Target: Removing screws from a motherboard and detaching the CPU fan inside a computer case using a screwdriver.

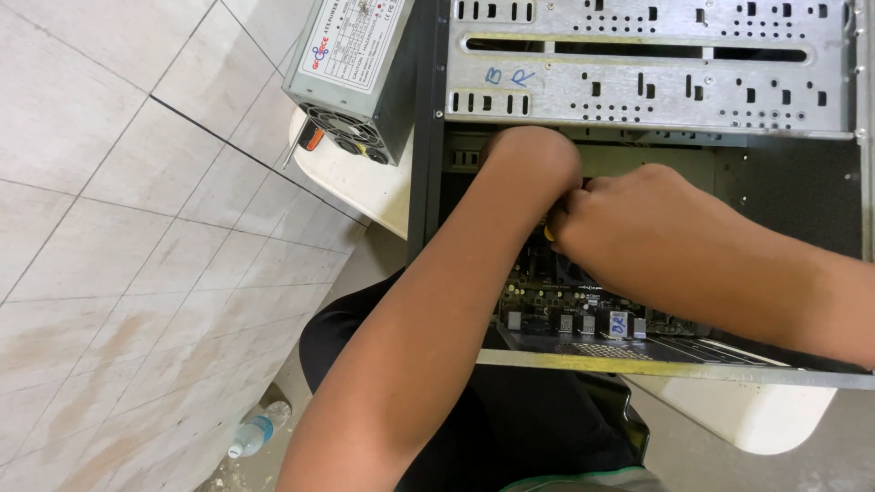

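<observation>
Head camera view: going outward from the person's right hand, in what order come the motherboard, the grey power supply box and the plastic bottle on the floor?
From the right hand:
1. Motherboard, directly under the hand, inside the open case.
2. Grey power supply box, up and left, beside the case.
3. Plastic bottle, lower left on the tiled floor.

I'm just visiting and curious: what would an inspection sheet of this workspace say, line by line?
Surface: a white table bears an open computer case lying on its side.
Job's things: a motherboard sits inside the case; something yellow shows between the hands, too hidden to identify.
Clutter: a grey power supply unit rests at the table's edge beside the case.
Hands: left hand and right hand both reach into the case, touching each other; the fingers are hidden.
Cables: nothing seen.
Surroundings: tiled floor; a plastic bottle lies on it.
</observation>
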